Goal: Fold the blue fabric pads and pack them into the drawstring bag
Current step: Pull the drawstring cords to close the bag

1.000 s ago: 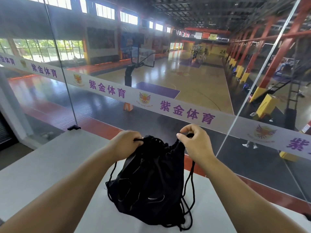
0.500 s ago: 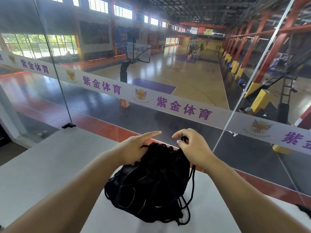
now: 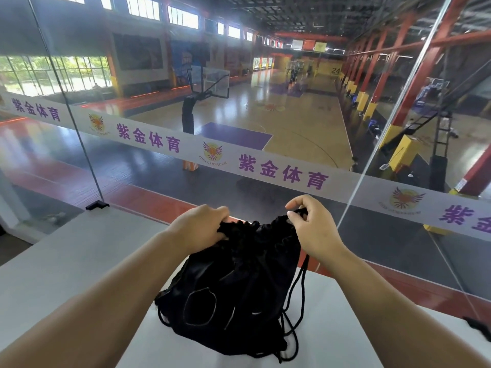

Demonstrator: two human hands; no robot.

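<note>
A black drawstring bag (image 3: 233, 290) stands bulging on the white table (image 3: 66, 274), its gathered mouth at the top and its cords hanging down the right side. My left hand (image 3: 199, 225) grips the left side of the gathered mouth. My right hand (image 3: 310, 224) pinches the right side of the mouth between thumb and fingers. No blue fabric pads are visible; what is inside the bag is hidden.
A glass wall (image 3: 132, 168) with a white band of purple lettering stands just beyond the table's far edge. A basketball court lies below behind it. A dark object (image 3: 478, 328) shows at the table's right edge.
Half a second ago my left fingers were stretched out over the bag's mouth; now they are closed on its left side. The right hand keeps its pinch on the right side.
</note>
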